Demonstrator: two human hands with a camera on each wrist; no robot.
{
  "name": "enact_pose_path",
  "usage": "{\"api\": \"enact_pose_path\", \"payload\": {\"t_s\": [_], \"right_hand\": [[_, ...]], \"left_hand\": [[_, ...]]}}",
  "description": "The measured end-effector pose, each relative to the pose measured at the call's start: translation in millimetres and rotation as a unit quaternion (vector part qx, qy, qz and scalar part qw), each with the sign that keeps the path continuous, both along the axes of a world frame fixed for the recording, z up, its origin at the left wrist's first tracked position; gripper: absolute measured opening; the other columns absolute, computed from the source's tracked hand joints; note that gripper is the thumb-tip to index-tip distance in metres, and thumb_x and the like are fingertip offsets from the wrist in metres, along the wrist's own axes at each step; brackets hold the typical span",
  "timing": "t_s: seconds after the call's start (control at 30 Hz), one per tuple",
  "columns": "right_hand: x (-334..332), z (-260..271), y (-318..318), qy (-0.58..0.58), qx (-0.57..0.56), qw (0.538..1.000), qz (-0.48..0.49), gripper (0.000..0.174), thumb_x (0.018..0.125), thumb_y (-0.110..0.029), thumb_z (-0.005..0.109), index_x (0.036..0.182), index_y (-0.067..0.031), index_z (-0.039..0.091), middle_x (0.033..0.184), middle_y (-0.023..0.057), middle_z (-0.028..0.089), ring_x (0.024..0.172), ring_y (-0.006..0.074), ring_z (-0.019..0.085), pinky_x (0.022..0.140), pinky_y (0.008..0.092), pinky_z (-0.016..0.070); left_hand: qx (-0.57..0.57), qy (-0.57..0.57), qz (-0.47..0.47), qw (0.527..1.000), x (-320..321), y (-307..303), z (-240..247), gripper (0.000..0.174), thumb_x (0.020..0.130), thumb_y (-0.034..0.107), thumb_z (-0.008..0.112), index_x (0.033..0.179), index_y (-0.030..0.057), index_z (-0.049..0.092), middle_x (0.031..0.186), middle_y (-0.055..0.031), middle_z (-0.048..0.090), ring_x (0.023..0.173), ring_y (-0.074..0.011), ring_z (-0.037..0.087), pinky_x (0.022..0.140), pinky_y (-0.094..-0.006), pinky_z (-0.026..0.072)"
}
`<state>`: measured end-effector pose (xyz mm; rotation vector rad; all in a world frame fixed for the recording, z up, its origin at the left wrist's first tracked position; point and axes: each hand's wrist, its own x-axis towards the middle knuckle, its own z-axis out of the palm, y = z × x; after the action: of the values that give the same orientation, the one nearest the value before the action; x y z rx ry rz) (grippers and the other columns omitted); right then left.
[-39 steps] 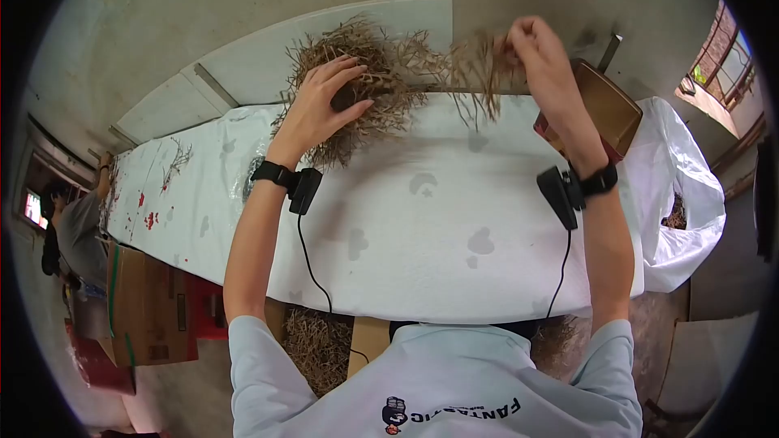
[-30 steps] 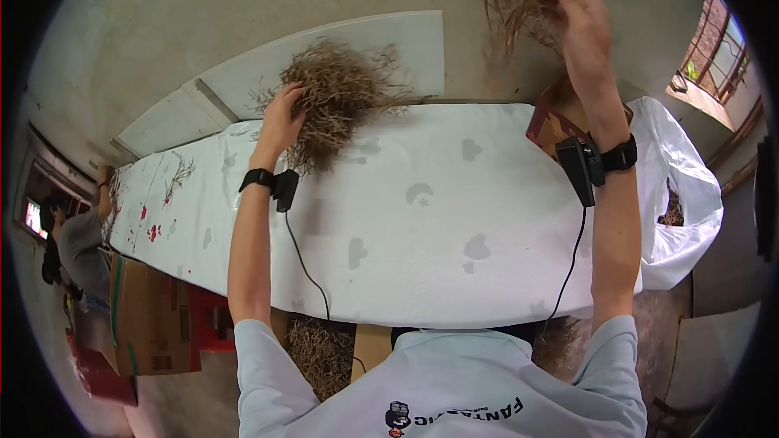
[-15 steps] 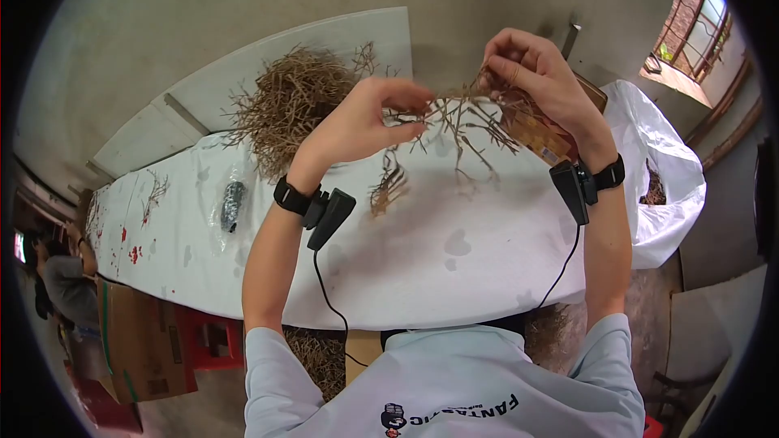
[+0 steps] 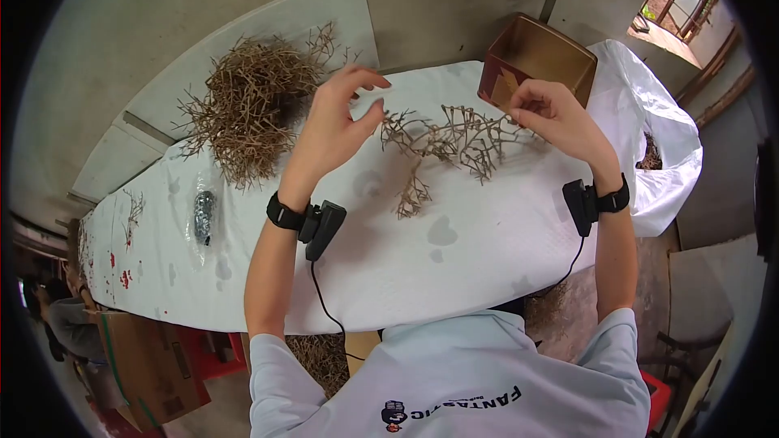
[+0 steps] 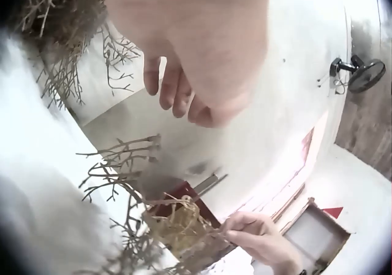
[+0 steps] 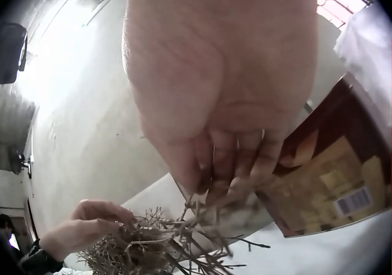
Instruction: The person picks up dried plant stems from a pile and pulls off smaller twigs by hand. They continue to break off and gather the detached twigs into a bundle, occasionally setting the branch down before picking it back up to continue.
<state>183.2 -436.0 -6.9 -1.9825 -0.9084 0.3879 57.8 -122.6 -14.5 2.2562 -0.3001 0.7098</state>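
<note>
In the head view my right hand (image 4: 556, 118) pinches the right end of a dry, branching brown twig bunch (image 4: 462, 138), which stretches left over the white-covered table. My left hand (image 4: 345, 118) is beside the bunch's left end, thumb and fingers spread apart with nothing between them. A big tangled pile of dry twigs (image 4: 251, 89) stands to its left. In the right wrist view the fingertips close on a twig (image 6: 196, 207). The left wrist view shows the twig bunch (image 5: 128, 177) below the left fingers, its far end at the right hand (image 5: 260, 238).
An open red-brown box (image 4: 497, 85) stands behind the right hand. Right of it lies a white plastic bag (image 4: 669, 195) with brown bits inside. A dark object in clear wrap (image 4: 204, 215) lies left on the table (image 4: 422, 284). Another person (image 4: 69, 324) is at the far left.
The right hand has come down from high near the wall with the twigs. The left hand has left the pile and moved right, toward the bunch. The head view has shifted.
</note>
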Motion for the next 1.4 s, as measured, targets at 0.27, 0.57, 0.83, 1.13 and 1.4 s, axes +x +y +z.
{"api": "enact_pose_path", "payload": {"t_s": [0.27, 0.57, 0.83, 1.13, 1.4], "right_hand": [[-20, -6, 7, -0.185, -0.1, 0.977, -0.015, 0.012, 0.082, -0.008, 0.067, 0.088, 0.0012, 0.061, 0.079, 0.0043, 0.061, 0.078, 0.0165, 0.06, 0.069, 0.0298, 0.0466], [-44, -16, 22, -0.346, -0.111, 0.929, -0.065, 0.028, 0.076, -0.005, 0.065, 0.103, -0.001, 0.061, 0.102, 0.0115, 0.062, 0.097, 0.029, 0.059, 0.087, 0.037, 0.0467], [-67, -36, 81, -0.263, 0.108, 0.957, -0.048, 0.033, 0.084, -0.011, 0.07, 0.115, -0.0037, 0.06, 0.097, 0.0098, 0.059, 0.09, 0.0243, 0.058, 0.082, 0.0339, 0.0467], [-58, -42, 77, -0.05, 0.065, 0.993, -0.08, 0.025, 0.082, -0.014, 0.078, 0.101, -0.0034, 0.066, 0.07, -0.0038, 0.046, 0.066, 0.0065, 0.04, 0.06, 0.023, 0.035], [-49, -43, 66, 0.031, 0.09, 0.995, -0.01, 0.018, 0.083, -0.012, 0.077, 0.093, -0.0009, 0.068, 0.074, -0.0049, 0.053, 0.068, 0.0036, 0.045, 0.06, 0.0203, 0.0367]], "left_hand": [[-0.01, 0.181, -0.009, 0.983, 9, 4, -29, 0.034, 0.086, 0.021, 0.076, 0.107, -0.0011, 0.06, 0.088, -0.0112, 0.07, 0.076, -0.0179, 0.067, 0.071, -0.031, 0.054], [-0.323, 0.243, -0.082, 0.911, 27, 0, -53, 0.028, 0.091, 0.001, 0.068, 0.113, 0.0013, 0.05, 0.083, -0.0101, 0.071, 0.081, -0.013, 0.07, 0.073, -0.0265, 0.0547], [-0.302, 0.159, -0.137, 0.93, 19, -16, -39, 0.015, 0.095, 0.003, 0.063, 0.109, -0.0007, 0.056, 0.09, -0.0097, 0.073, 0.089, -0.0148, 0.071, 0.075, -0.0273, 0.0548], [-0.216, 0.075, -0.173, 0.958, 16, 8, -32, 0.032, 0.084, 0.0, 0.068, 0.115, 0.0042, 0.067, 0.111, -0.0135, 0.069, 0.106, -0.0213, 0.066, 0.082, -0.0307, 0.0521], [0.15, -0.016, -0.045, 0.988, -1, -12, -15, 0.057, 0.072, 0.0, 0.067, 0.127, 0.0136, 0.065, 0.143, -0.0147, 0.05, 0.133, -0.0308, 0.048, 0.108, -0.0436, 0.0382]]}}
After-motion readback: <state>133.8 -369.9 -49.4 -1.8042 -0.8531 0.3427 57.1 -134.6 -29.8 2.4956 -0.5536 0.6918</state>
